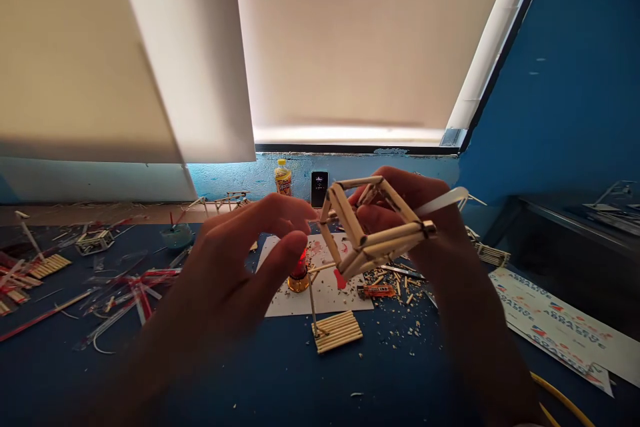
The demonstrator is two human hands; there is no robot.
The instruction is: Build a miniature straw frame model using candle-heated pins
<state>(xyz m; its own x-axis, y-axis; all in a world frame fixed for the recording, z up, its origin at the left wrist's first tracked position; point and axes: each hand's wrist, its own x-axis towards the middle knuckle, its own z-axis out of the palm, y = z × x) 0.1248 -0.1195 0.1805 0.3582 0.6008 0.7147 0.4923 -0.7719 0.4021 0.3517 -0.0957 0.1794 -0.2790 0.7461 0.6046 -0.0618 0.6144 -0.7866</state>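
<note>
My right hand (417, 217) is raised over the table, closed round a small box-shaped frame (373, 227) made of pale wooden sticks. A thin white strip (443, 201) pokes out to the right from behind that hand's fingers. My left hand (250, 243) hovers just left of the frame, thumb and forefinger curved towards each other with a gap between them, the fingertips close to the frame's left corner; whether they touch it is unclear. Nothing shows inside the left hand.
Below lie a white paper sheet (320, 287), a small stick raft with an upright post (336, 330), a red-capped amber bottle (299, 275) and wood chips. Stick scraps and red-white strips (125, 290) litter the left. A yellow bottle (283, 178) and a dark device (319, 188) stand by the wall. Printed paper (555, 323) lies right.
</note>
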